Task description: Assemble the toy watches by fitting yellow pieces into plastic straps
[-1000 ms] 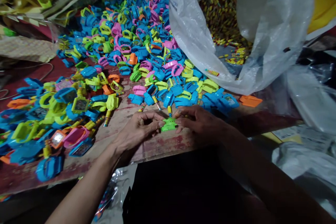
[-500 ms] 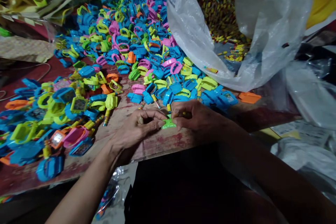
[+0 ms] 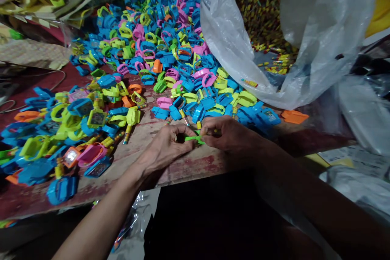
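Observation:
A bright green plastic toy watch part (image 3: pixel 197 138) is at the front of the worn table, largely covered by my fingers. My left hand (image 3: pixel 167 144) pinches its left side between thumb and forefinger. On the other side, the closed fingers of my right hand (image 3: pixel 230 135) grip the same part. Something small and yellowish shows among the right fingers, too hidden to name. Just beyond my hands lie a short tube with a yellow end (image 3: pixel 199 125), a tube of coloured beads (image 3: pixel 184 118) and several blue toy watches (image 3: pixel 198 112).
A large heap of toy watches (image 3: pixel 146 44) covers the back. A smaller pile (image 3: pixel 76 120), some pieces with tubes attached, lies left. A white plastic bag (image 3: pixel 224 44) holds many small tubes (image 3: pixel 262 16). An orange piece (image 3: pixel 294 116) lies right, near the table's front edge (image 3: pixel 183 179).
The view has shifted slightly, moving the piles to the right in the picture. The green part has turned a little between my fingers, and my left hand sits closer to my right.

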Demonstrator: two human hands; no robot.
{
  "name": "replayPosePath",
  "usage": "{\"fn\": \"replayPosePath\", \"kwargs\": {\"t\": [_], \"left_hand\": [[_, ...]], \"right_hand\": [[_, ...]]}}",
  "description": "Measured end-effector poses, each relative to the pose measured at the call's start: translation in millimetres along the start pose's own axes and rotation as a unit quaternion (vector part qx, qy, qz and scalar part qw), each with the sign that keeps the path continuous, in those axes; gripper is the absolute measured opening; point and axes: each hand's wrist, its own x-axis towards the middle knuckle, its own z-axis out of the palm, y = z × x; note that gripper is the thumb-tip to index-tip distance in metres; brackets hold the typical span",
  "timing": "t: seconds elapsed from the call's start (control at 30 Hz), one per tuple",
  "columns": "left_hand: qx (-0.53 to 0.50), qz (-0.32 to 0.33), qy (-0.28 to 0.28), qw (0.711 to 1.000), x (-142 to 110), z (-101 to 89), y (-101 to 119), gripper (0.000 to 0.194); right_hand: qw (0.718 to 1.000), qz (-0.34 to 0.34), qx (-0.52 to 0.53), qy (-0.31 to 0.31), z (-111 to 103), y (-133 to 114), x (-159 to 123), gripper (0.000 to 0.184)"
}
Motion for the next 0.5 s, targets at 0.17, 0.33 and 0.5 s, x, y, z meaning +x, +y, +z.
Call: {"fn": "replayPosePath", "kwargs": {"t": [0.17, 0.33, 0.5], "left_hand": [[-0.054, 0.001, -0.018, 0.998, 5.6, -4.5, -3.5, 0.023], [-0.087, -0.018, -0.015, 0.996, 6.9, -7.6, -2.3, 0.027], [-0.099, -0.025, -0.016, 0.995, 6.2, -9.4, 0.7, 0.026]], "right_hand": [[1.000, -0.006, -0.030, -0.003, -0.6, 2.0, 9.7, 0.012], [0.998, -0.006, -0.068, -0.002, -0.8, 0.3, 14.8, 0.016], [0.995, -0.003, -0.097, 0.008, 1.4, -1.3, 15.3, 0.018]]}}
